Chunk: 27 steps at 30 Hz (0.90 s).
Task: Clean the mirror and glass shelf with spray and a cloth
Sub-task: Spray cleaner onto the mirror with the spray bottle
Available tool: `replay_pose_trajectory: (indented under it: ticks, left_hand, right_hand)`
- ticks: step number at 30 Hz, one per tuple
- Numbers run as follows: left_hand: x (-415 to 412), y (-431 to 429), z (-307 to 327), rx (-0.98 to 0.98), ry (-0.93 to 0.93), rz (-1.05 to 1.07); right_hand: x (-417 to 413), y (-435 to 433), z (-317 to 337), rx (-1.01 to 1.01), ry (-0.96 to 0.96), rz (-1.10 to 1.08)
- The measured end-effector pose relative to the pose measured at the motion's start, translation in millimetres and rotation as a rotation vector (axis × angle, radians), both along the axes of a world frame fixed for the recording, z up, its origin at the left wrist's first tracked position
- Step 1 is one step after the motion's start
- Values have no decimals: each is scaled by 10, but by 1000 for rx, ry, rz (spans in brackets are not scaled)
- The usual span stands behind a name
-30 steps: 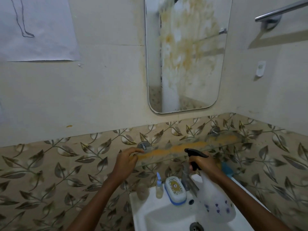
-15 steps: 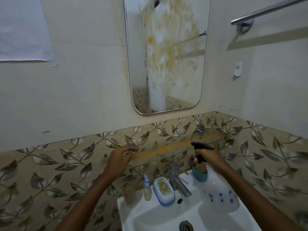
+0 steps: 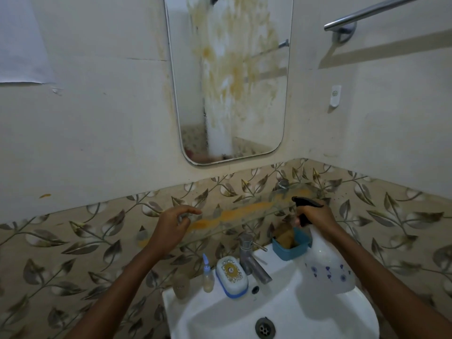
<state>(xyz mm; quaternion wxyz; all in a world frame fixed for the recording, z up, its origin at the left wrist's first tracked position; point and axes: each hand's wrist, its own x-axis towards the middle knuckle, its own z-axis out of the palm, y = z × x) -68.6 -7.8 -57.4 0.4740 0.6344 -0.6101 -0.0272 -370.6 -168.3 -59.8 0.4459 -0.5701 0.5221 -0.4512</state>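
A glass shelf (image 3: 244, 216) runs across the middle of the frame, fixed to a leaf-patterned tile wall, with a long orange smear along its top. Above it, at upper centre, a tall mirror (image 3: 230, 79) with rounded corners is streaked with the same orange-brown grime.

The right hand (image 3: 315, 214), at centre right, is closed around the black trigger head of a spray bottle (image 3: 327, 267), whose translucent body with blue flower marks hangs over the right of a white sink (image 3: 281, 314). The nozzle points left along the shelf. The left hand (image 3: 173, 223), at centre left, is empty, its fingers loosely spread near the shelf's left end; whether it touches the glass is unclear.

Just behind the bottle, a blue tub (image 3: 292, 243) holds something brownish, possibly a sponge or cloth. A tap (image 3: 252, 258), a soap dish (image 3: 231, 272) and a small dropper bottle (image 3: 208, 275) stand along the sink's back edge.

This looks like the spraying step, with both surfaces still dirty. Next, the trigger likely needs squeezing over the smear, and a cloth must be found for wiping.
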Motion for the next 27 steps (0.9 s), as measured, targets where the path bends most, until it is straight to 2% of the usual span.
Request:
replay_pose_trajectory:
  ticks: [5,10,20,24,27]
  left_hand:
    - [-45,-47,44,11,-8,-15]
    - [-75,-90,152,12,-23,-14]
    - [-134,-118,154,25,-45,-18]
    - [-106,-104,109,26,-48,-22]
    - [-96,-87,85,40,-40,-36]
  right_hand:
    - [-103,-68,48,22,-55,-81]
    - [-222,-135,24,-43,1,-132]
    - [-470,-479,-10,-15,27,-323]
    - [-491,-536,-125,-18,27,-348]
    - [-435,-473,-167,-45,4,-267]
